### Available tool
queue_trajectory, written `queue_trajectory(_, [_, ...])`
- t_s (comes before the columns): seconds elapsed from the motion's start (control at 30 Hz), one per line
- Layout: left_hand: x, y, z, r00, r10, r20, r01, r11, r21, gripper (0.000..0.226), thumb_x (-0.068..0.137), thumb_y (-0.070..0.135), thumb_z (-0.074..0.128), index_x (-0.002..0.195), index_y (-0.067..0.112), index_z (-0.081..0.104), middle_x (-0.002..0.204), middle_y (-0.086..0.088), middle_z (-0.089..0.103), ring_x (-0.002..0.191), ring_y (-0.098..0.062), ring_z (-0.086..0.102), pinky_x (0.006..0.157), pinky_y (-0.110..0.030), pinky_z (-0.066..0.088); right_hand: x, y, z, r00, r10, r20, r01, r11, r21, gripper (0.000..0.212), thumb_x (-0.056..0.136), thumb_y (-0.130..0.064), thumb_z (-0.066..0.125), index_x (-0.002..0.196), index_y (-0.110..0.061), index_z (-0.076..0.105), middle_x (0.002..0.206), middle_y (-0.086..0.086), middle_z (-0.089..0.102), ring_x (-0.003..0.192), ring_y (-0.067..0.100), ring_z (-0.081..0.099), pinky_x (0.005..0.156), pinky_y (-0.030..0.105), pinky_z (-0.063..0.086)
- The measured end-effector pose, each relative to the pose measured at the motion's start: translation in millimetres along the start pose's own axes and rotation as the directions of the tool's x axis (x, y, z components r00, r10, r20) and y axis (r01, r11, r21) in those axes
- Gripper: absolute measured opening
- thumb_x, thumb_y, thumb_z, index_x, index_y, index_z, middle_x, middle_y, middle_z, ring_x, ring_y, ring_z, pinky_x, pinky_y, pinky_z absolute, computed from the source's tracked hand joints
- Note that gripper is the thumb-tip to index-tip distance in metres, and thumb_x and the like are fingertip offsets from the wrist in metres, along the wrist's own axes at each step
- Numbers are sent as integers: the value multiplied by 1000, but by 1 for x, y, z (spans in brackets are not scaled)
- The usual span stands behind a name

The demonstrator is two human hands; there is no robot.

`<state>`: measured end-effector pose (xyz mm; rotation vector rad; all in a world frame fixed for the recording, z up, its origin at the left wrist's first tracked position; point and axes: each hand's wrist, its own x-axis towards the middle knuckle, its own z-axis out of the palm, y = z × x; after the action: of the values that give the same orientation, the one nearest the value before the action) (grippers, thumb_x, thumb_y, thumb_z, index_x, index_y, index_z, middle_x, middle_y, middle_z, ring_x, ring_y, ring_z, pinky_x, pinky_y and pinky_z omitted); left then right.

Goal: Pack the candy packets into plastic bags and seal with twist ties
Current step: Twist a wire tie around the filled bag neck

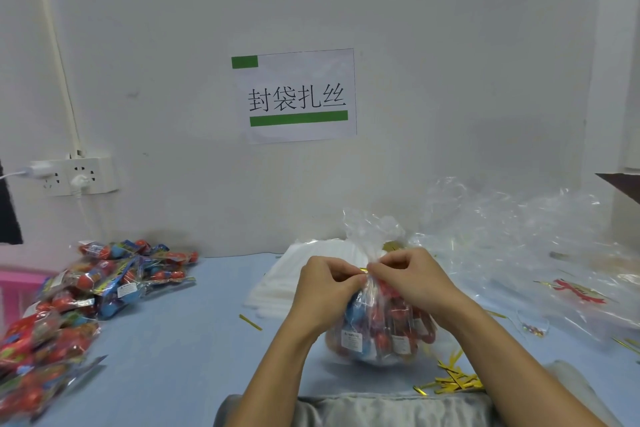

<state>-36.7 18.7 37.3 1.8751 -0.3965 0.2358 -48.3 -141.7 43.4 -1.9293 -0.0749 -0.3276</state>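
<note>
Blue table (180, 340) | left hand (325, 284), right hand (408, 277) together, pinching gold twist tie (362, 269) round bag neck (372, 253)

Just one head cam here, looking forward and a bit down over the blue table (180, 340), facing the wall sign (298, 95), sitting close above both hands.

A filled bag (381, 329) stands at the tabletop's (194, 340) near middle. Candy packets (90, 291) lie heaped at left, empty bags (526, 246) at right, a flat bag stack (294, 274) behind, loose ties (453, 381) near right.
</note>
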Motion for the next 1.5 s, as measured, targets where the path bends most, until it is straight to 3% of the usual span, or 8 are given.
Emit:
queue_trajectory(0.13, [-1,2,6,984,172,-49,-160,971,180,27,87,11,71,71,32,69,78,15,69,82,4,64,69,-6,48,2,-3,0,998,56,-17,-56,998,11,11,85,-19,72,76,-14,77,50,-13,60,43,0,51,45,14,38])
queue_trajectory(0.23, [0,0,8,960,267,-86,-241,942,233,26,87,12,71,70,29,65,90,11,60,88,5,56,73,-10,47,1,-6,-2,998,57,11,-57,998,4,14,84,-15,72,71,-10,76,53,-7,57,43,3,46,44,15,36])
queue_trajectory(0.53, [0,0,9,945,327,-30,-313,925,216,20,94,4,60,78,16,65,79,10,63,82,-2,59,71,-13,48,1,-10,-7,990,107,91,-108,994,11,20,80,-15,75,61,-18,76,59,-6,56,52,8,47,48,18,36])
queue_trajectory(0.67, [-2,-1,10,937,347,-35,-336,926,171,33,95,1,58,75,27,61,80,14,64,80,-4,60,70,-14,49,0,-10,-6,987,135,84,-139,989,45,20,78,-10,73,60,-20,76,57,-12,62,57,5,53,54,20,40])
queue_trajectory(0.9, [0,-3,10,945,286,-159,-265,954,142,25,94,5,61,75,21,65,70,10,64,68,-6,59,59,-15,45,-1,-10,0,990,107,89,-117,986,118,6,80,-13,78,75,-14,81,75,-2,76,88,16,70,77,29,51])
queue_trajectory(1.23, [4,0,2,969,-184,-167,163,978,-132,11,91,14,67,84,14,75,76,0,73,70,-13,67,51,-15,46,-8,-10,10,994,-87,63,82,994,74,21,85,-13,77,67,-23,81,53,-10,65,48,0,53,55,15,41])
queue_trajectory(1.37, [1,0,0,978,-140,-153,109,975,-196,10,88,17,72,93,18,63,64,-1,71,49,-9,59,45,-17,44,-6,-8,7,999,-41,13,40,996,82,11,87,-15,76,79,-20,83,69,-7,75,63,1,66,63,18,48])
queue_trajectory(1.5, [0,0,-6,996,35,-85,-44,994,-102,12,92,11,68,87,20,74,77,4,75,72,-8,71,59,-14,51,-3,-4,5,999,33,-17,-30,986,163,15,86,-11,76,75,-19,82,71,-2,76,61,2,67,56,15,48])
